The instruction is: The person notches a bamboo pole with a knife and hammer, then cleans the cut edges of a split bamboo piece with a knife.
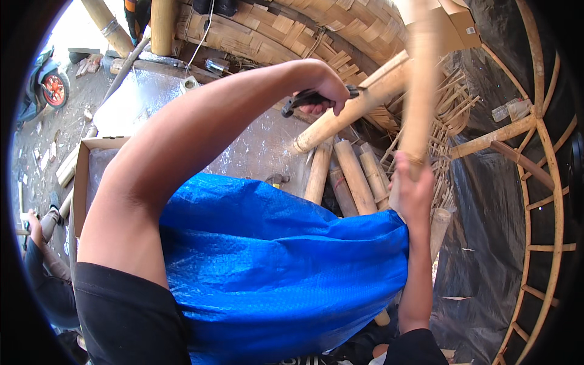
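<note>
My left arm reaches across from the lower left. My left hand (325, 94) is closed round a black-handled tool (309, 99); its working end by the bamboo is too small to make out. My right hand (413, 185) grips the lower end of a bamboo pole (421, 91), which stands up toward the top edge and is smeared by motion. Behind it, a thick bamboo pole (340, 118) slants from the middle up to the right, close to my left hand. A blue tarp (274, 261) drapes below my arms.
Cut bamboo pieces (353, 176) lie beyond the tarp, beside a woven basket (444, 140). A hammer-like tool (277, 179) rests near the tarp's edge. Another person's hand (35, 228) shows at far left, below a motorbike wheel (55, 89). A bamboo frame (555, 213) stands right.
</note>
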`<action>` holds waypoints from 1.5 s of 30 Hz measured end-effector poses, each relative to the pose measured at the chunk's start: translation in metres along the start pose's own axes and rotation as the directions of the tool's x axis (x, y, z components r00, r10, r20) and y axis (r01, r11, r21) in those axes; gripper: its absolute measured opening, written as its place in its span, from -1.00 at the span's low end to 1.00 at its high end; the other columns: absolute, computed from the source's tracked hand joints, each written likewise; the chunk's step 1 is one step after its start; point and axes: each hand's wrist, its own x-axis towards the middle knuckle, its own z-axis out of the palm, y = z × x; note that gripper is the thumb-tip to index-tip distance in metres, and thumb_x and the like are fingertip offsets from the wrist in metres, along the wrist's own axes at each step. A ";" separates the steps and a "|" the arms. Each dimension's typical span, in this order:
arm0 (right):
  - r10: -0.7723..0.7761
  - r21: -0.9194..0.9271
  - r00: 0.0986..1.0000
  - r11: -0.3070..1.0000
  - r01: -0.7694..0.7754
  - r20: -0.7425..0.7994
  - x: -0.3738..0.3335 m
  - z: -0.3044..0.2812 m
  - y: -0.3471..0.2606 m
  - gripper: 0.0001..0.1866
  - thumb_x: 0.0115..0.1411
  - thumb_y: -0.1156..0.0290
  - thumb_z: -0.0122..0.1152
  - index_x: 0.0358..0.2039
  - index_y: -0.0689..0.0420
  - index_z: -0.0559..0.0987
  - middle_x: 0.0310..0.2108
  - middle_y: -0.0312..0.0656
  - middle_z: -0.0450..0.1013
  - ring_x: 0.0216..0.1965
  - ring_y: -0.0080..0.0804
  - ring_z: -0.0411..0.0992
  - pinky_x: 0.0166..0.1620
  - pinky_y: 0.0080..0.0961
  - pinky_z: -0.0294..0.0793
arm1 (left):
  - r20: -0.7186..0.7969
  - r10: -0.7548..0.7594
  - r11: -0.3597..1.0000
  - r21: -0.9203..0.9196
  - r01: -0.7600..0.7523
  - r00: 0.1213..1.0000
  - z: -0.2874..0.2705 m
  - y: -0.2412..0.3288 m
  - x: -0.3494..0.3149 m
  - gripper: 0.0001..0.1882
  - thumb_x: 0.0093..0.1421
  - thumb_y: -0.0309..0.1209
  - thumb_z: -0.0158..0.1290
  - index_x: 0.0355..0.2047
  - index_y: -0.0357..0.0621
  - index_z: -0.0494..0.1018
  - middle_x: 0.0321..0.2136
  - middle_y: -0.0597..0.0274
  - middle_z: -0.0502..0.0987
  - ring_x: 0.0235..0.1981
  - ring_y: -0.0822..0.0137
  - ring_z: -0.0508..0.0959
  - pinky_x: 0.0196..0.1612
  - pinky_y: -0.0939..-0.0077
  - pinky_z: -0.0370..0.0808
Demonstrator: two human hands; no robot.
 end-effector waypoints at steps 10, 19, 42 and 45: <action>-0.144 -0.154 0.984 0.980 0.127 -0.106 -0.005 -0.003 -0.005 -0.62 0.04 0.29 0.48 -0.27 0.32 0.57 -0.46 -0.08 0.57 -0.42 -0.34 0.55 -0.25 -0.37 0.54 | 0.009 0.045 0.988 0.150 -0.046 0.999 0.003 -0.001 -0.005 -0.71 0.12 -0.36 0.06 -0.60 -0.01 0.15 -0.71 0.34 0.20 -0.70 0.36 0.34 -0.54 0.34 0.38; 0.035 -0.172 0.998 0.984 -0.044 -0.055 0.012 0.007 0.016 -0.73 0.00 0.43 0.33 -0.29 0.31 0.60 -0.46 -0.01 0.59 -0.36 -0.27 0.60 -0.21 -0.39 0.55 | 0.049 -0.003 0.997 0.077 0.000 0.999 0.003 0.002 -0.002 -0.73 0.08 -0.43 -0.02 -0.64 -0.05 0.12 -0.72 0.27 0.20 -0.72 0.33 0.31 -0.56 0.36 0.35; 0.253 -0.204 0.951 0.955 -0.216 0.178 0.013 0.010 0.024 -0.72 -0.02 0.31 0.36 -0.38 0.28 0.66 -0.53 -0.06 0.58 -0.48 -0.40 0.58 -0.36 -0.42 0.54 | 0.000 -0.047 0.984 0.173 0.047 0.999 0.010 0.005 0.008 -0.68 0.05 -0.42 -0.01 -0.65 -0.02 0.05 -0.72 0.31 0.11 -0.72 0.38 0.21 -0.55 0.39 0.29; 0.079 -0.135 0.997 0.988 -0.076 0.014 0.006 0.004 0.012 -0.76 -0.02 0.35 0.35 -0.42 0.29 0.64 -0.56 -0.11 0.57 -0.49 -0.42 0.56 -0.38 -0.44 0.51 | -0.021 -0.047 0.981 0.186 0.050 0.999 0.010 0.004 0.002 -0.68 0.05 -0.42 0.02 -0.66 -0.02 0.06 -0.73 0.33 0.12 -0.73 0.39 0.21 -0.56 0.39 0.29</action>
